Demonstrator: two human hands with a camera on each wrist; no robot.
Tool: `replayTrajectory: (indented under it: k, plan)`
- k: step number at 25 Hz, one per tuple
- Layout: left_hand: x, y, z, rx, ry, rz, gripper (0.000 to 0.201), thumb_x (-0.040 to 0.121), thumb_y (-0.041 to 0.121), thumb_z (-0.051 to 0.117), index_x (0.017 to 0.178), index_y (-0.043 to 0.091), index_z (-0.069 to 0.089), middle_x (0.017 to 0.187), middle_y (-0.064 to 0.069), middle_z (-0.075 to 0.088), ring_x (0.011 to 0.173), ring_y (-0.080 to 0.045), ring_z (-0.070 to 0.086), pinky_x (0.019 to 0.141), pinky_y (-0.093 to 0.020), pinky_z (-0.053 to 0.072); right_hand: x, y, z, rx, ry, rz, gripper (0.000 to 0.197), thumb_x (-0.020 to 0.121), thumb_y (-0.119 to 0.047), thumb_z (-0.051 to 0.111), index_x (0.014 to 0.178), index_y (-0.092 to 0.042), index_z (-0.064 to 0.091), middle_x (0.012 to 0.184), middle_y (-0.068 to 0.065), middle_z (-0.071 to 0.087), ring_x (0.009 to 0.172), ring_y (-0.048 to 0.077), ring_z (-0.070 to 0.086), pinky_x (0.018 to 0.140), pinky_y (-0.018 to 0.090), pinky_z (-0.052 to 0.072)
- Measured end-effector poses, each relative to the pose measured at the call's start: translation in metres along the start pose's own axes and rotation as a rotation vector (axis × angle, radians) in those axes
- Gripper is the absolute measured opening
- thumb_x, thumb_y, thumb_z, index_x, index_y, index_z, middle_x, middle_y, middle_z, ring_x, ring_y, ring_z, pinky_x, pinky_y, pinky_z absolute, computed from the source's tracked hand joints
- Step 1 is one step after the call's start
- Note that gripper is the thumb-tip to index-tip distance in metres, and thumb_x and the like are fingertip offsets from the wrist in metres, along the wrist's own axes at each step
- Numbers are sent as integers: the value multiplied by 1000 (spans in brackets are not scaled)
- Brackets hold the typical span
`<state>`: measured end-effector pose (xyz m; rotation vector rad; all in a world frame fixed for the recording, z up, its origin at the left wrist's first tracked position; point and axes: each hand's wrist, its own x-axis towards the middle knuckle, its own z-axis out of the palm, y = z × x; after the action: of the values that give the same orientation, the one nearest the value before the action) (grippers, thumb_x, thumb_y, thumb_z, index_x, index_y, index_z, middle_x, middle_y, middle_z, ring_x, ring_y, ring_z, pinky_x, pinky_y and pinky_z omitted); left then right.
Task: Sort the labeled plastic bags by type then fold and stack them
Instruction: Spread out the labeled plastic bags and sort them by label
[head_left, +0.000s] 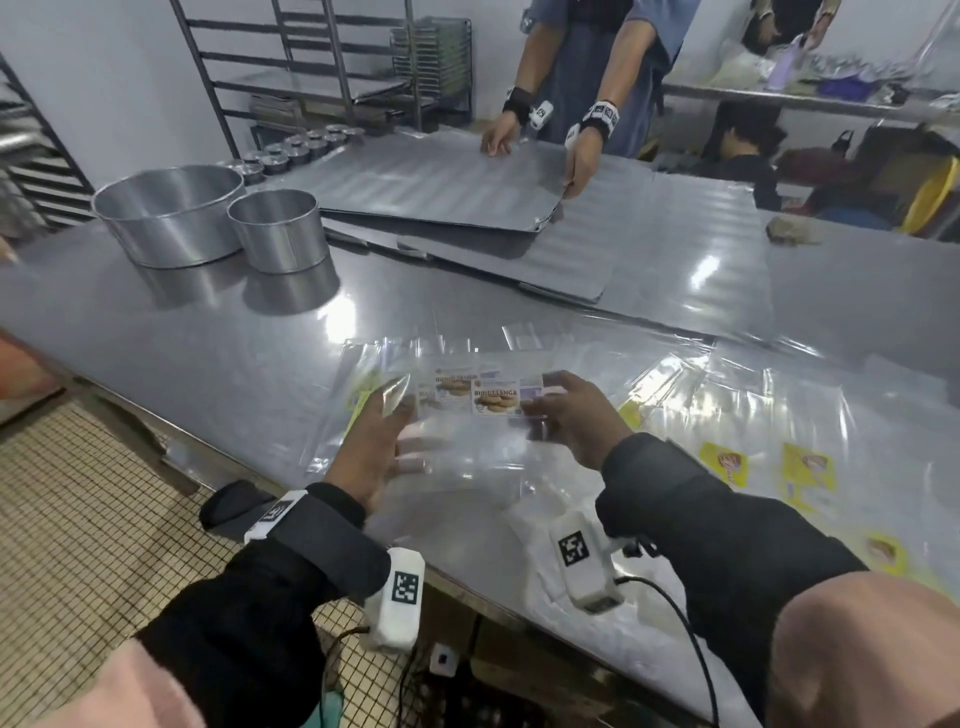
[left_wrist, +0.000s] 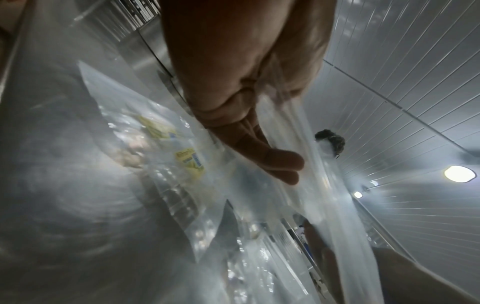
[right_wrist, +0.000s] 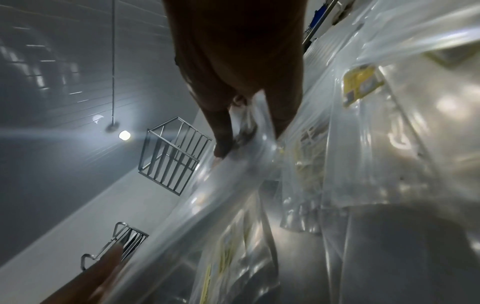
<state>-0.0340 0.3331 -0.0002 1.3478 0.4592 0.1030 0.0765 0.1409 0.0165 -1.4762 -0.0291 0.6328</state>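
I hold a small stack of clear plastic bags with brown biscuit labels just above the steel table, between both hands. My left hand holds the stack's left edge, and the film lies between its thumb and fingers. On the other side, my right hand pinches the edge beside the labels. The right wrist view shows that pinch on the film. Yellow-labelled bags lie spread flat on the table to the right, and more lie under my left hand.
Two round metal tins stand at the back left, with small metal cups behind them. Another person's hands hold flat metal trays across the table. The table's front edge runs just below my wrists.
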Motion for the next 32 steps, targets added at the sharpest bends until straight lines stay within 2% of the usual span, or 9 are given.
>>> replayTrajectory:
  k: [3, 6, 14, 17, 22, 26, 29, 30, 32]
  plan:
    - [2, 13, 21, 2, -2, 6, 48, 97, 12, 46, 140, 28, 34, 125, -8, 60, 99, -42, 64, 51, -27, 52, -15, -10, -25, 25, -41, -16, 40, 88, 12, 51, 122, -8, 49, 85, 15, 62, 53, 15, 65, 52, 31, 55]
    - [4, 25, 63, 45, -66, 58, 52, 94, 6, 48, 139, 27, 34, 115, -7, 64, 91, -38, 65, 48, -25, 51, -32, -19, -65, 82, -27, -58, 47, 87, 14, 50, 126, -12, 49, 85, 15, 61, 57, 20, 61, 56, 36, 58]
    - [-18, 11, 305, 124, -369, 156, 48, 94, 0, 44, 133, 27, 36, 101, -3, 64, 64, -20, 71, 46, -23, 50, -135, -33, -284, 117, 252, -189, 48, 88, 12, 50, 126, -16, 48, 102, 20, 60, 78, 32, 59, 55, 32, 57]
    - [-37, -1, 416, 136, -513, 152, 49, 95, 0, 44, 137, 23, 35, 97, -2, 66, 66, -20, 72, 47, -23, 51, -190, -36, -380, 136, 397, -225, 44, 89, 10, 51, 126, -15, 47, 107, 22, 62, 81, 32, 65, 53, 30, 55]
    - [-80, -14, 589, 148, -796, 49, 48, 94, 2, 48, 136, 19, 34, 99, -7, 63, 66, -21, 72, 52, -26, 55, -289, -35, -516, 197, 690, -252, 48, 89, 11, 50, 132, -11, 43, 93, 9, 64, 65, 20, 67, 50, 28, 56]
    - [-115, -21, 721, 171, -1035, -2, 54, 93, -4, 46, 141, 16, 33, 92, -6, 61, 61, -16, 67, 56, -28, 57, -371, -48, -605, 95, 967, -374, 47, 87, 14, 50, 129, -7, 46, 107, 13, 61, 78, 20, 63, 47, 23, 52]
    - [-144, -36, 788, 81, -1144, 98, 52, 92, -5, 46, 133, 27, 41, 87, -1, 65, 69, -13, 65, 66, -31, 58, -426, -48, -641, 35, 1105, -577, 46, 86, 11, 53, 111, -27, 52, 107, 1, 66, 88, 17, 64, 56, 20, 49]
    - [-153, -50, 801, 84, -1153, 102, 51, 92, -5, 47, 130, 29, 44, 87, -1, 63, 70, -13, 65, 66, -31, 57, -437, -35, -650, 25, 1152, -578, 46, 86, 10, 54, 108, -31, 52, 105, -2, 67, 87, 15, 64, 59, 21, 48]
    - [-162, -93, 813, 212, -1117, 49, 48, 91, -7, 50, 131, 19, 46, 85, -4, 56, 68, -14, 61, 60, -28, 58, -442, 15, -664, 67, 1268, -402, 41, 85, 10, 55, 109, -24, 49, 105, 2, 65, 84, 17, 62, 65, 28, 50]
